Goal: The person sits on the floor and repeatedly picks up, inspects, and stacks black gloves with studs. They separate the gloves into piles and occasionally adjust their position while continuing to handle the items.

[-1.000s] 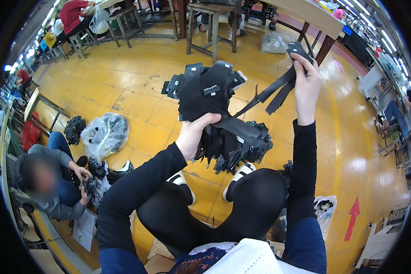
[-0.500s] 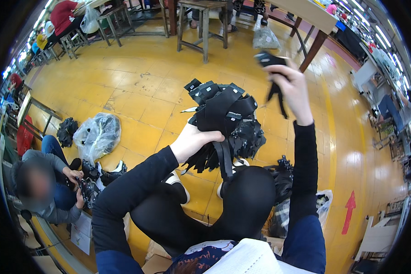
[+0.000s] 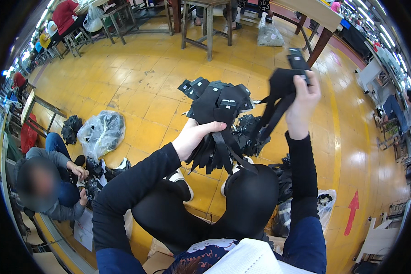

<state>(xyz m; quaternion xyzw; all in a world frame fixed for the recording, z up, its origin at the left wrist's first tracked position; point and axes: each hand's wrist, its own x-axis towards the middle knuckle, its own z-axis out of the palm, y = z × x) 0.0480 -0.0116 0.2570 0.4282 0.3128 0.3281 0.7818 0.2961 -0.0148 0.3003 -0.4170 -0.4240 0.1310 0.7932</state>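
Head view: bundle of black strap pieces point(image 3: 221, 98) before knees point(image 3: 251, 192), long axis fore-aft, tabbed ends away, tails kneeward. Clear bag point(image 3: 102, 135) on floor point(image 3: 146, 89) holds dark pieces. Left hand point(image 3: 196, 138) closed round bundle, thumb on top. Right hand point(image 3: 302, 107) raised, fingers pinching loose black piece point(image 3: 281, 84), tails down-left.

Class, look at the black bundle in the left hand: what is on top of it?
The left hand lays its thumb across the black bundle, whose upper pieces carry small pale patches. Pieces beneath are mostly covered, as are the other fingers.
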